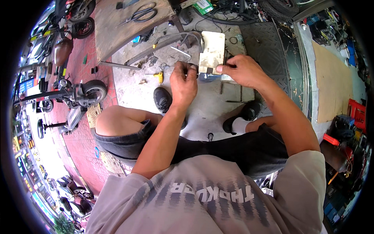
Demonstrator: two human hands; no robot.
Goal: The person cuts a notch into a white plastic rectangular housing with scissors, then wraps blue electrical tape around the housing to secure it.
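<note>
A stained, cream-coloured rectangular block [212, 46], perhaps a case or panel, is in front of me with a small black square at its near end. My right hand [242, 71] grips its near right corner, thumb on top; the other fingers are hidden at the side. My left hand [183, 81] is closed in a pinch at the near left edge. Its fingertips are dark with grime, and what they pinch is too small to tell. Under the near end shows something blue [209, 77]. A grey cable [191, 34] curves along the block's far left side.
Large black scissors [141, 15] lie on a worn wooden table [111, 31] at the far left. A yellow-handled tool [159, 76] and a metal rod [180, 51] are on the floor. Thin metal bars [237, 100] lie near my right shoe [250, 110]. Scooters [91, 93] stand left.
</note>
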